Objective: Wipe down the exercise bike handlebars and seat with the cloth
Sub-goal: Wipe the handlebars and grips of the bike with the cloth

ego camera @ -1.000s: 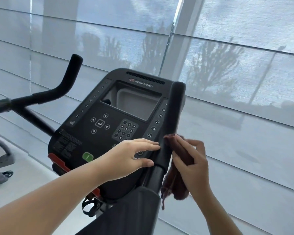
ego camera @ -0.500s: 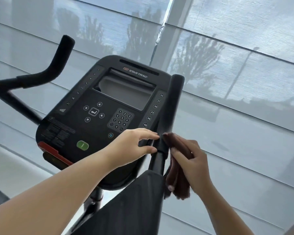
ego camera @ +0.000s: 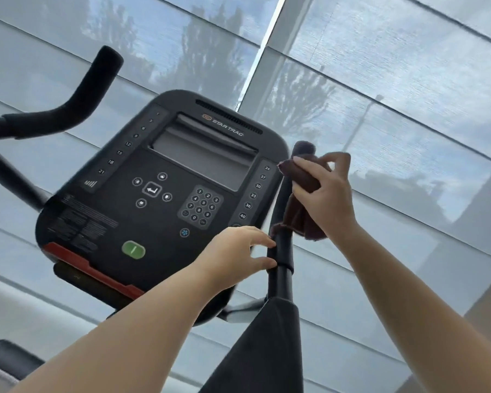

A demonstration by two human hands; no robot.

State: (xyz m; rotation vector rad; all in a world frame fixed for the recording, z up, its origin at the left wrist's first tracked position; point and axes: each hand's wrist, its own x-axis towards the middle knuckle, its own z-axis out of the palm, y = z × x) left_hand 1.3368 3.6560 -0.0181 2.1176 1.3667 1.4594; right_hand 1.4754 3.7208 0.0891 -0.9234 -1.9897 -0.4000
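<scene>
Two grips work the one bar. Your right grip (ego camera: 326,199) is closed around the cloth (ego camera: 296,219), fingers curled over its top fold and pressing it to the right bar (ego camera: 281,251) just below the bar's far tip. The rest of the cloth hangs down along the bar's right side. Your left grip (ego camera: 236,253) holds nothing. Its fingers are nearly straight, with a fingertip and the thumb tip touching the bar's left side, lower and nearer than the cloth, just above where the foam ends.

What matters for the next move is that the bar's long axis runs from near and low to far and high, almost straight away from you, and the cloth sits at its far end. I judge the coming stroke to be a pull down that axis toward you, which meets your left fingertips first. Lift them clear or slide them ahead.

The left bar (ego camera: 91,89) stands well apart, left of the console (ego camera: 159,177). It is closer to your left grip, but the cloth is in the right one, so you will have to reach across or swap. I cannot make out the seat here, so much of the task looks undone.
</scene>
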